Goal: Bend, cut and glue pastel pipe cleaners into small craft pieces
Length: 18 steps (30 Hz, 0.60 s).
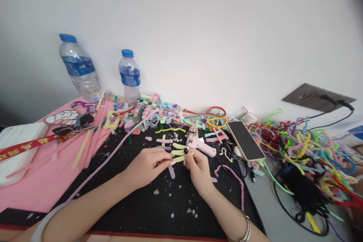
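My left hand (147, 166) and my right hand (198, 170) meet over a black mat (141, 204). Both pinch a small piece made of yellow fuzzy pipe-cleaner loops (178, 152), with a short lilac stem (171, 172) hanging below it. My left fingers grip its left end; my right thumb and fingers, with dark nails, grip its right end. A pink glue gun (200, 143) lies just behind my right hand. A long lilac pipe cleaner (113, 151) runs across the mat under my left forearm.
Two water bottles (79, 68) (129, 77) stand at the wall. Pink paper (42, 174) lies left, a white box (17, 140) beyond it. Several pastel pipe-cleaner pieces (153, 113), red scissors (212, 113), a phone (245, 140) and a tangled bright heap (306, 147) lie behind and right.
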Available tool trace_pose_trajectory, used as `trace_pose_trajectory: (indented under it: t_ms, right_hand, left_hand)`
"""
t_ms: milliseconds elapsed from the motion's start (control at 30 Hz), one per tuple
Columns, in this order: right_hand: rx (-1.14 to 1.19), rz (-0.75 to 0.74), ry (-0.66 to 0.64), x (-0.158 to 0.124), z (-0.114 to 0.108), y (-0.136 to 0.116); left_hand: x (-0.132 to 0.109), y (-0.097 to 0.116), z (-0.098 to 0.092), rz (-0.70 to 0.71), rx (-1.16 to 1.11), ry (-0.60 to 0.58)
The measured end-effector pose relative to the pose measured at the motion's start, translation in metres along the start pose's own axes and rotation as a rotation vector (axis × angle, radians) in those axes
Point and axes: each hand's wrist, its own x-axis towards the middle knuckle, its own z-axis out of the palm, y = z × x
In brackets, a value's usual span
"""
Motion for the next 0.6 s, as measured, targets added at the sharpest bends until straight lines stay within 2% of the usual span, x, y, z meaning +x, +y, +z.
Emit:
trace_pose_trajectory:
  t_ms: [67, 133, 233, 333, 467, 600]
  right_hand:
    - [-0.085, -0.062, -0.072, 0.004, -0.005, -0.003]
    - [-0.177, -0.137, -0.168, 0.007, -0.008, -0.006]
    - [-0.252, -0.217, -0.277, 0.008, -0.007, -0.01]
    - [-0.264, -0.232, -0.299, 0.005, -0.004, -0.012]
    - [-0.248, -0.217, -0.294, 0.003, -0.001, -0.013]
    - [-0.225, -0.203, -0.316, 0.002, 0.0, -0.014]
  left_hand:
    - [0.001, 0.0, -0.003, -0.106, -0.002, 0.024]
    - [0.001, 0.0, -0.005, -0.14, -0.003, 0.059]
    - [0.002, 0.002, -0.006, -0.04, -0.038, 0.001]
    - [0.003, 0.003, -0.004, 0.009, -0.13, -0.09]
    - [0.004, 0.001, 0.001, -0.159, -0.241, -0.153]
    - [0.003, 0.001, 0.006, -0.295, -0.399, -0.278]
